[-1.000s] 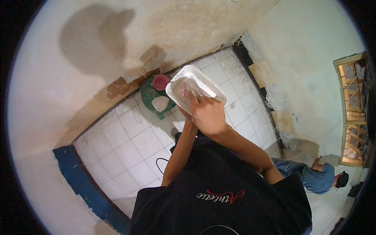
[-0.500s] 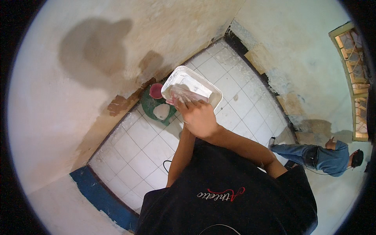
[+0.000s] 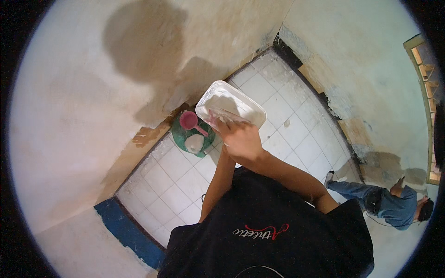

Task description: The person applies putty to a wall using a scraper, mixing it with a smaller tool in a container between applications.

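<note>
A white rectangular tray point(image 3: 245, 98) with rounded corners, smeared inside with white paste, is in front of me at chest height. My right hand point(image 3: 243, 140) is closed round a flat, pinkish spreader point(image 3: 227, 116) coated with white paste. The spreader lies across the tray's near side. My left forearm point(image 3: 219, 183) runs up beneath the right hand toward the tray's underside. My left hand is almost wholly covered, so its fingers do not show.
On the tiled floor point(image 3: 178, 191) below, a pink dipper point(image 3: 188, 119) and a white heap point(image 3: 194, 143) rest on something green point(image 3: 178, 134). A patchy wall point(image 3: 139, 99) stands close on the left. Another person point(image 3: 389, 204) is at the right wall, beside a window.
The view has shifted, and my shadow on the wall lies farther right. More of the dipper's handle shows. My right hand and the spreader stay over the tray's near side.
</note>
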Demonstrator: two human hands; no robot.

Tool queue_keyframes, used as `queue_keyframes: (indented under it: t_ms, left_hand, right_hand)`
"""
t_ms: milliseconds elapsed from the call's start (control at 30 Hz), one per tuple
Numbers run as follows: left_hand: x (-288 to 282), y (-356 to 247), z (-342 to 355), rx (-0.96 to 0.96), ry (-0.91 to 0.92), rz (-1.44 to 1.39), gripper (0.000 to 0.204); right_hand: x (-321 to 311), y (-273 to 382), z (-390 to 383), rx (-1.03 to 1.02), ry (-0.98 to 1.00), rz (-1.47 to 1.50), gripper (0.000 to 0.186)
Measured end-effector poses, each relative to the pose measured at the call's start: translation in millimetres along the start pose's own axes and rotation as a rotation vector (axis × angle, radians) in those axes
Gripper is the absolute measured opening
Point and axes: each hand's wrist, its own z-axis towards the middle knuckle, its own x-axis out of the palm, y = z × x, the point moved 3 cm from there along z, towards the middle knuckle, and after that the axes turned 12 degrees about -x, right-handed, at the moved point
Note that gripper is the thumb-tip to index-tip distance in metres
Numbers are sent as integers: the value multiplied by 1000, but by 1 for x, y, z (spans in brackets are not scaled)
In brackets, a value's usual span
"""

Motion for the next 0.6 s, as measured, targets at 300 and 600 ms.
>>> queue_keyframes:
  t_ms: [300, 600]
  left_hand:
    - [50, 51, 83, 11, -4, 21, 73]
    - [79, 84, 134, -7, -42, 28, 74]
  right_hand:
    - [-35, -122, 21, 117, -25, -74, 43]
    - [-54, -185, 30, 94, 96, 17, 40]
